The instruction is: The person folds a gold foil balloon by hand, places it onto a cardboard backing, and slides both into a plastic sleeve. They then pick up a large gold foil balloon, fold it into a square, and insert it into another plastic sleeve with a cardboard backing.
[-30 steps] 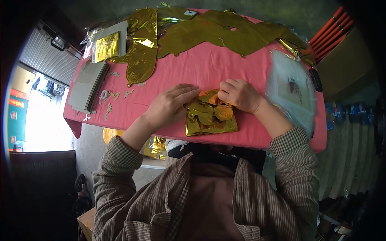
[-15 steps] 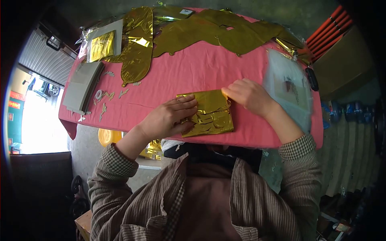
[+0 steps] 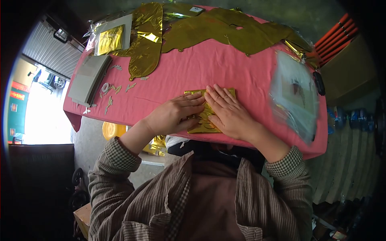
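Note:
A folded gold foil balloon (image 3: 204, 127) lies near the front edge of the pink-covered table. My right hand (image 3: 227, 112) rests flat across its middle and right side, fingers stretched out and thumb apart. On the left part of the foil, my left hand (image 3: 179, 113) lies with its fingers extended over the surface, the thumb lower down. Both palms hide much of the packet; its top corners and lower edge show. Farther back, a large unfolded gold foil balloon (image 3: 205, 34) spreads along the table's far side.
At the left stands a stack of grey cards (image 3: 89, 78), with paper scraps and a small roll of tape (image 3: 105, 87) beside it. A bagged gold foil packet (image 3: 111, 39) sits behind. Clear plastic bags (image 3: 295, 92) lie at the right, near a black object (image 3: 319, 83).
My right hand has moved left from the packet's upper right corner and now lies flat on top. My left hand stays on the left side. The view has shifted slightly.

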A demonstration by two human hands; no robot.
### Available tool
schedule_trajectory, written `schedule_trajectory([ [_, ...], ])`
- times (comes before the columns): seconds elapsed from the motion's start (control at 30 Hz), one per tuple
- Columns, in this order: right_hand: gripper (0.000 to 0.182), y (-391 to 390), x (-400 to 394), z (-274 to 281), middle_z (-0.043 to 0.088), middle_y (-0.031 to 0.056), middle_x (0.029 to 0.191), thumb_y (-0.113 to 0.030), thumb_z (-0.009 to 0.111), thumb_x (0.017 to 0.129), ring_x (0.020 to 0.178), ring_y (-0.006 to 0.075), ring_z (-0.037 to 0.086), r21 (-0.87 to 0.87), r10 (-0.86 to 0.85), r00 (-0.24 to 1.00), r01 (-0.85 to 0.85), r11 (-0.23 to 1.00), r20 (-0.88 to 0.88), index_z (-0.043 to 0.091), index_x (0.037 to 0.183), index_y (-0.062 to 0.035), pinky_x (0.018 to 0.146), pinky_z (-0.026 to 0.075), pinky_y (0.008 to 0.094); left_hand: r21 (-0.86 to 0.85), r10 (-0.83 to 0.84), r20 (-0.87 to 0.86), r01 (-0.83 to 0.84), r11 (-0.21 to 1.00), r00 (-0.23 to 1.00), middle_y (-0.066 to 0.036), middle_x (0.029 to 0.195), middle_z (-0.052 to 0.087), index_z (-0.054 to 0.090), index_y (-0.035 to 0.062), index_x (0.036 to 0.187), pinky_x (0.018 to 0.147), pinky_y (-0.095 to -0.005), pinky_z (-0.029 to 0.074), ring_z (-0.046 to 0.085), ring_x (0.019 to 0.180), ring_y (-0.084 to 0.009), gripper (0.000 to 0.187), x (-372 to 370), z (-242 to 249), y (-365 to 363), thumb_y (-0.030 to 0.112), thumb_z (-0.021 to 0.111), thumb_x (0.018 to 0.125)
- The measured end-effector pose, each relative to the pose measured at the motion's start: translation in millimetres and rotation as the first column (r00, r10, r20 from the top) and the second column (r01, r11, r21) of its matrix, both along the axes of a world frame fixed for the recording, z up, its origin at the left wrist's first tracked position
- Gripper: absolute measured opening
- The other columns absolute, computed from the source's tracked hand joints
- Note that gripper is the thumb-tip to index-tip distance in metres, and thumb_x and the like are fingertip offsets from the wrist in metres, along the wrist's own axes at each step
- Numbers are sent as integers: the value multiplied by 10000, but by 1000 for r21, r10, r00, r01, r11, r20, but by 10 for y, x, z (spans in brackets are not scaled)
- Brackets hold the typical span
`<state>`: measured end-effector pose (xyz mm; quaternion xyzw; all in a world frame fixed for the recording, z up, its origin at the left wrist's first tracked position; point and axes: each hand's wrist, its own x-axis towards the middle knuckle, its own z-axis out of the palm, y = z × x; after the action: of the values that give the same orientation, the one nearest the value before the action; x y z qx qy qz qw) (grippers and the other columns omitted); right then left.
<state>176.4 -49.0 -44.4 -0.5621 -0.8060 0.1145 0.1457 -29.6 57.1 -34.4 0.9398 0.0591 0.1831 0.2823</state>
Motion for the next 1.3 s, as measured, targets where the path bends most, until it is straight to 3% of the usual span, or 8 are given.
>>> schedule_trajectory([
  [0.1,604,-35,-5,-32,197,158,1495,-263,457,915,1401,282,138,32,4,997,-6,999,71,252,1409,19,1143,118,406,11,-47,-15,47,999,999,-170,1205,573,580,-41,1140,992,-395,405,524,1167,-299,413,-39,85,32,56,651,744],
  [0.17,601,-31,-7,-31,195,156,1496,-268,449,916,1403,279,133,49,6,995,-10,999,98,256,1408,18,1144,112,403,-503,-51,-106,-9,864,993,-141,1195,584,556,-37,1176,970,-353,418,559,1108,-223,378,-120,143,105,30,581,805],
  [0.27,608,-26,-9,-34,195,158,1496,-277,446,913,1402,283,139,49,4,991,-11,999,137,254,1410,16,1144,112,404,-745,189,-95,-196,638,977,-153,1176,593,576,-13,1160,973,-333,413,560,1112,-262,342,-201,91,254,3,527,822],
  [0.4,606,-32,-5,-19,195,164,1495,-288,439,911,1400,291,142,42,8,990,-14,999,139,266,1404,19,1143,112,408,-592,370,-18,-308,745,929,-141,1166,599,559,7,1192,950,-304,427,589,1048,-249,358,-192,21,327,-33,475,847],
  [0.7,604,-29,-4,-21,185,163,1498,-284,437,911,1400,291,142,37,5,990,-10,999,138,263,1401,25,1144,105,409,66,-13,-72,18,998,997,-181,1242,539,555,-43,1169,1018,-408,376,455,1226,-344,369,-57,74,-24,52,590,815],
  [0.83,629,-31,-15,-57,187,176,1494,-288,457,898,1399,293,143,64,1,992,-9,998,126,253,1404,25,1144,104,407,1,-97,-82,98,995,992,-194,1237,538,562,-36,1163,1019,-410,375,454,1227,-342,376,-91,112,60,75,613,808],
  [1.0,598,-22,-8,-119,269,214,1441,-315,481,879,1374,322,203,88,4,998,-9,996,57,329,1352,18,1127,149,447,-243,169,-125,-196,950,978,-226,1335,426,433,-14,1290,1031,-390,361,433,1236,-358,510,257,319,-92,103,599,822],
  [1.3,620,-21,-3,-206,271,224,1442,-300,450,884,1382,326,176,69,-30,999,29,997,13,276,1391,12,1144,98,424,-1,120,-105,-120,993,987,-251,1452,224,156,-24,1427,1088,-387,269,269,1341,-365,750,459,-42,-194,188,584,849],
])
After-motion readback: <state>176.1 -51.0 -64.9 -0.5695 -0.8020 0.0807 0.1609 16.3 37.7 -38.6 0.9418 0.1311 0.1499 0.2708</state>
